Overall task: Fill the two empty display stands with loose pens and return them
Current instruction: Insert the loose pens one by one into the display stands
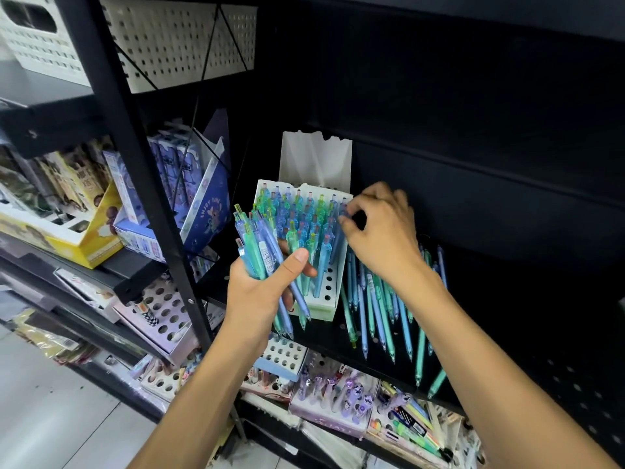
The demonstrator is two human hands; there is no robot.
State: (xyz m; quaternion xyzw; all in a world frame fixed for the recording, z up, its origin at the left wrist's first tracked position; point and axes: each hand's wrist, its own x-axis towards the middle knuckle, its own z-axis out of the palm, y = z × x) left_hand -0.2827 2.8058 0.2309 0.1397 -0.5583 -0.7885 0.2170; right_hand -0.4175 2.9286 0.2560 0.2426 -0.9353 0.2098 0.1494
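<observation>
On perforated stand (329,286), translucent pens (301,218)

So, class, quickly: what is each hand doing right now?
Left hand: grips a bundle of pens.
Right hand: pinches a pen at the display stand.

Right hand (378,228) fingertips blur at the display stand (329,292) edge, the pen they pinch indistinct. Below the left hand (267,286) grip, bundle of pens (260,245) hides the stand's lower-left holes; loose pens (375,316) vanish beneath the right wrist.
</observation>
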